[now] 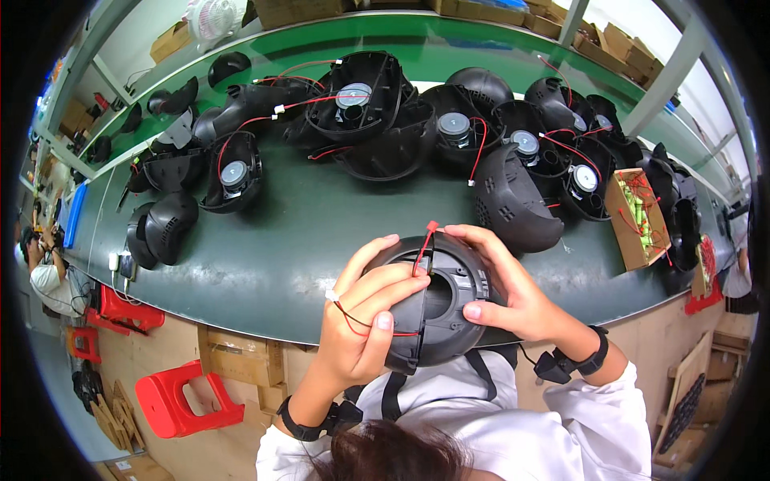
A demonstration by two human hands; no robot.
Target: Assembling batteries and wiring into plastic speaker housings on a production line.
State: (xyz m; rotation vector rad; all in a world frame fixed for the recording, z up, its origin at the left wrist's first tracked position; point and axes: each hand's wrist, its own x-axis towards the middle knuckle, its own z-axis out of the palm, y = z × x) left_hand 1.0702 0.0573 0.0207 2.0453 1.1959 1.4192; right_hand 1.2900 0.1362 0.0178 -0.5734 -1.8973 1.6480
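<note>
Fingers of left hand and right hand gripping round black plastic housing, thin red-and-black wires poking out, curved black plastic shells on dark-green worktop.

The person's left hand and right hand grip a round black case from both sides, above the near edge of a green table. A red plug sticks up from it. Farther back lie black shells, some with round grey speakers and red wires. A cardboard box sits right; a red stool stands lower left.
</note>
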